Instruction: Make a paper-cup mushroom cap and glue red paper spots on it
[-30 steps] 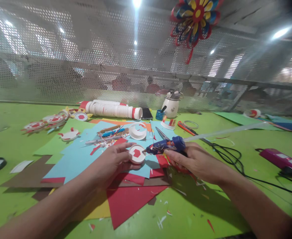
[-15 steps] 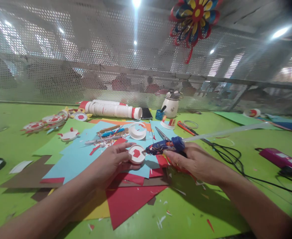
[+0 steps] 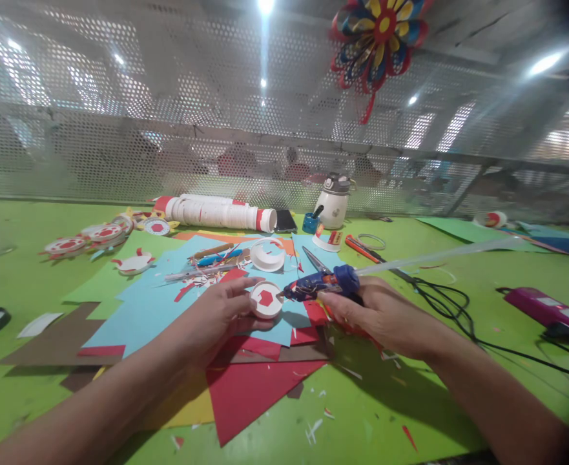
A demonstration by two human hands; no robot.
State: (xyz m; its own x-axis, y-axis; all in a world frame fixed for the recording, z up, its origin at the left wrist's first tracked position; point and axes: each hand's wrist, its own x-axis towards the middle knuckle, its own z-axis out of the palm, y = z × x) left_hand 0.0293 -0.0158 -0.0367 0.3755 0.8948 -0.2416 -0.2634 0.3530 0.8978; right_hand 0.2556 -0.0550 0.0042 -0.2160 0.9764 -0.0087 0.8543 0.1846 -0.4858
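My left hand [image 3: 226, 311] grips a small round white paper disc [image 3: 267, 311] with a raised rim and a red hexagon at its centre. A blue glue gun [image 3: 320, 284] is held in my right hand [image 3: 378, 315], its nozzle pointing left at the disc's right inner edge. Whether the tip touches the paper I cannot tell. From the back of the gun a long clear glue stick [image 3: 439, 256] sticks out to the right. Just behind the disc lies a white paper ring [image 3: 267, 256], with scissors [image 3: 316, 259] to its right.
Under my hands are stacked coloured sheets [image 3: 134, 316]. Beyond them lie pens [image 3: 216, 256], a white paper roll [image 3: 216, 213], a phone [image 3: 285, 221] and a flask [image 3: 333, 203]. Finished-looking paper turtles [image 3: 66, 246] sit left. Black cable [image 3: 451, 303] and a purple tool [image 3: 550, 314] lie right.
Almost nothing differs. The disc and the glue gun keep the same place, with both hands holding as before.
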